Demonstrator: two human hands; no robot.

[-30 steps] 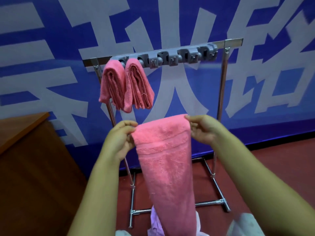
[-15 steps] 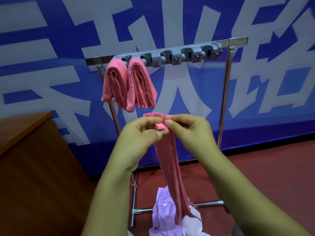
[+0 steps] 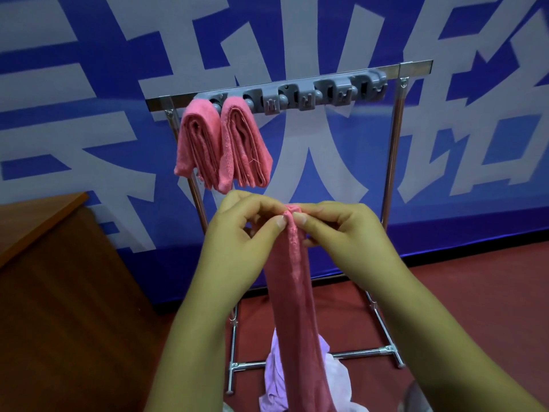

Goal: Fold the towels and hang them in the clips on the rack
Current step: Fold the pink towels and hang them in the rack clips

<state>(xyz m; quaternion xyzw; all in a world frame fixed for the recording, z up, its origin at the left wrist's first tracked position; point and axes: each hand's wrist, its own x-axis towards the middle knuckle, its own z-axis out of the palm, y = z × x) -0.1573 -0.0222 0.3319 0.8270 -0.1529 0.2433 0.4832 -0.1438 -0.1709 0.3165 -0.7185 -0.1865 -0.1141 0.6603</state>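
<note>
Before a blue wall [image 3: 89, 40], on red floor [image 3: 475, 292], stands the rack [image 3: 392, 162]. Both hands [image 3: 237, 242] [image 3: 347, 236] pinch a hanging, narrow-folded pink towel [image 3: 294, 292].

Rack [image 3: 392, 162]: stood before the banner wall [image 3: 89, 69], feet on the floor [image 3: 475, 292].
Clip strip [image 3: 300, 96]: ran along the rack's top bar.
Folded towels [image 3: 222, 144]: two hung side by side, touching, in the leftmost clips.
Table [image 3: 59, 292]: left of the rack.
Held towel [image 3: 294, 292]: hung before the rack, pinched at its top between left hand [image 3: 237, 245] and right hand [image 3: 347, 239], thumbs meeting.
Cloth pile [image 3: 279, 379]: low, behind the held towel's lower end.
</note>
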